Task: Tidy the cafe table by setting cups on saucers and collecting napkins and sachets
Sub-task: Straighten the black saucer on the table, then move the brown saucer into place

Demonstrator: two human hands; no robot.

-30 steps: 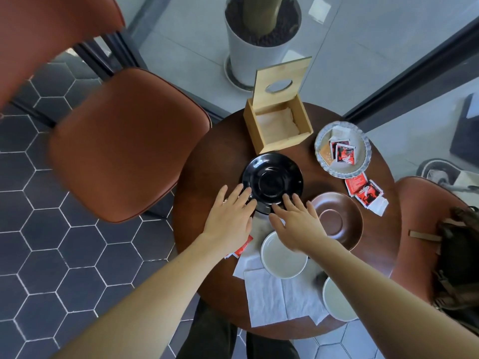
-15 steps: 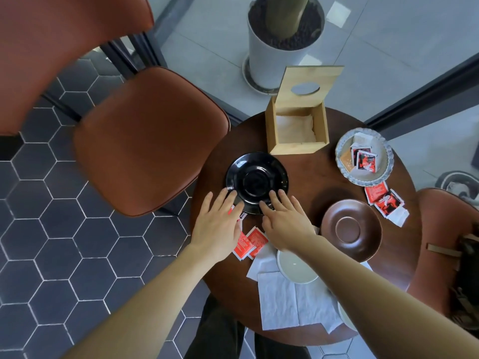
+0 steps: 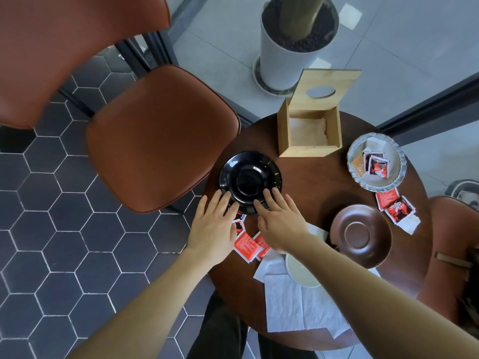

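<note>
The black saucer (image 3: 250, 182) sits near the left edge of the round brown worktop (image 3: 311, 177), beside a brown chair (image 3: 158, 136). Both hands lie flat with straight fingers, holding nothing. The left hand (image 3: 213, 226) touches the saucer's near rim with its fingertips. The right hand (image 3: 281, 221) rests its fingertips on the same rim, just beside the left one. Red sachets (image 3: 247, 246) lie under and between the two hands. A white cup (image 3: 302, 272) stands on white napkins (image 3: 298, 304) near the front edge, partly hidden by the right arm. Behind the saucer stands an open wooden box (image 3: 308, 133) with napkins inside. To the right is a brown saucer (image 3: 360, 235). Farther right, a pale dish (image 3: 377, 161) holds sachets, and a few more red sachets (image 3: 395, 207) lie just beside it.
</note>
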